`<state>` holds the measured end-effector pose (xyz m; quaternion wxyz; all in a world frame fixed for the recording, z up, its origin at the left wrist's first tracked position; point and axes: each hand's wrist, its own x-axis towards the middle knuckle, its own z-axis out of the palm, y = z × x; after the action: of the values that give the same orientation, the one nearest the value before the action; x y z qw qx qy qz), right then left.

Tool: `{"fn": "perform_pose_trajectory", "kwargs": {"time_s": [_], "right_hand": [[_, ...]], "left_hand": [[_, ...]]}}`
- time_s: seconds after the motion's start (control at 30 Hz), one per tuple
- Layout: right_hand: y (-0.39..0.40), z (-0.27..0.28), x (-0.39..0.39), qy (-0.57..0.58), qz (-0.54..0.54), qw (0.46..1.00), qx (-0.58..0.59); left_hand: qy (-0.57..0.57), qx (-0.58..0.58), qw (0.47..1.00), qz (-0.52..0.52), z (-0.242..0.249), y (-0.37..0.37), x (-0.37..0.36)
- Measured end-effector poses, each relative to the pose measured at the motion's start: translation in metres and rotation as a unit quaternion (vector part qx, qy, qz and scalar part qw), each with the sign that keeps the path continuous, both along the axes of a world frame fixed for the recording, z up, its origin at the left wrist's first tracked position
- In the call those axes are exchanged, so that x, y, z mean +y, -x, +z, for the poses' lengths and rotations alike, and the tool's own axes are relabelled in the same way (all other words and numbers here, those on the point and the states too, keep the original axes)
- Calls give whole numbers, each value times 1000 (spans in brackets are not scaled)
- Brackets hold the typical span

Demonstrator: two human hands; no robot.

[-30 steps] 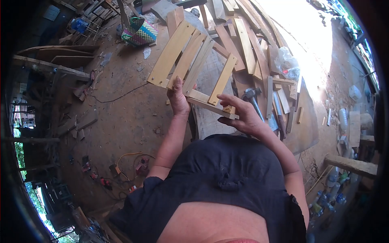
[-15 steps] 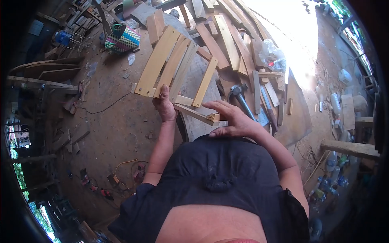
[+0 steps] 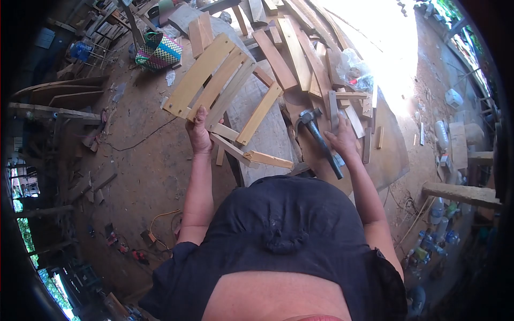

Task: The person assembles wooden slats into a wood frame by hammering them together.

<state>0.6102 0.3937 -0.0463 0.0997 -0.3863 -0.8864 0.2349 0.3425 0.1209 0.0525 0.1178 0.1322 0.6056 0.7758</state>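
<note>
Pale wood slat frame [image 3: 225, 91], L hand [image 3: 199, 134] grip.

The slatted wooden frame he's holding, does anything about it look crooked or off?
Yes. On the wooden frame gripped by the left hand, the slats fan apart instead of running parallel, and the near cross pieces jut out at an angle.

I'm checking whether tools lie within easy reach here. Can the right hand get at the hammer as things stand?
Probably yes: the right hand lies right beside the hammer on the workbench, with nothing between them. The left hand holds the slatted wooden frame.
</note>
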Motion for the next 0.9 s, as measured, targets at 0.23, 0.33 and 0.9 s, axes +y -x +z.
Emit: {"fn": "perform_pose_trajectory", "kwargs": {"time_s": [0.23,0.33,0.9], "right_hand": [[7,2,-8,28,-38,999,-27],[2,-6,-4,51,-29,998,5],[-9,65,-11,249,-79,912,316]], "left_hand": [[-21,-21,999,-19,-4,10,-1],[-28,-45,998,-34,-16,22,-5],[-115,-149,981,-56,-31,37,-22]]}}
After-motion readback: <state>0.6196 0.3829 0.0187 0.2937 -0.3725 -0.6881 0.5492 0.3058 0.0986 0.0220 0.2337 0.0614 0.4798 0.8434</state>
